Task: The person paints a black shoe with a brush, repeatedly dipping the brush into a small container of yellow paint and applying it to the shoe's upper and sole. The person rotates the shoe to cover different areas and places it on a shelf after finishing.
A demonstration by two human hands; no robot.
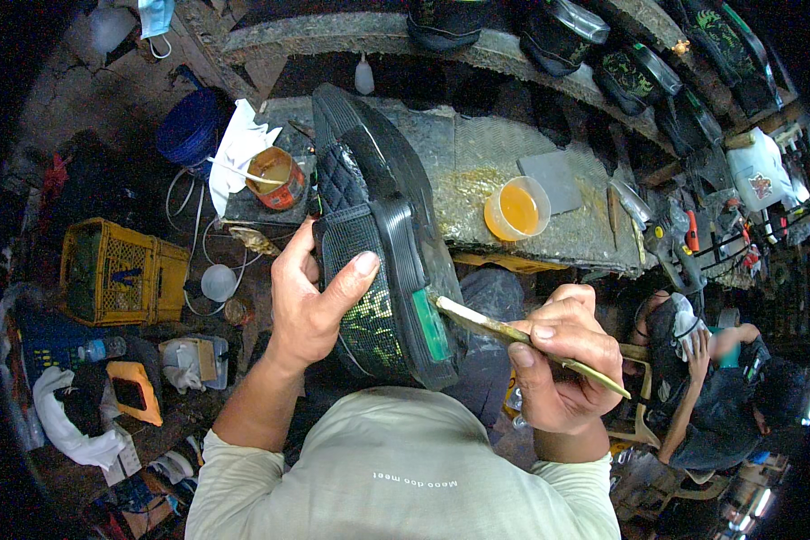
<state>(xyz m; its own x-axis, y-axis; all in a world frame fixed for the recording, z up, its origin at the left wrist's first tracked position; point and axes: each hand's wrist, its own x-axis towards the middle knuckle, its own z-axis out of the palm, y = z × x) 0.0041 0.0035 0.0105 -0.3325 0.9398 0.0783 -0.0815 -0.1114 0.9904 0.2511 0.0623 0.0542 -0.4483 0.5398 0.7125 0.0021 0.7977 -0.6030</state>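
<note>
A black shoe [369,234] with quilted side, yellow-green pattern and a green strip on its ridged sole lies tilted in front of me. My left hand [319,310] grips it from the left side, thumb over the mesh part. My right hand [562,355] pinches a thin brush [477,324] with a pale, coated end, whose tip meets the sole beside the green strip. Behind the shoe, on the grimy worktop [477,135], stand a clear cup of amber liquid [513,207] and an orange can [270,184] with a stick in it.
Shoes [639,81] line a curved rack above. Tools [679,238] crowd the worktop's right end. A yellow crate [108,270], blue bucket [189,126] and cables are at left. A co-worker [711,409] in dark clothes sits at lower right, hand on pale material.
</note>
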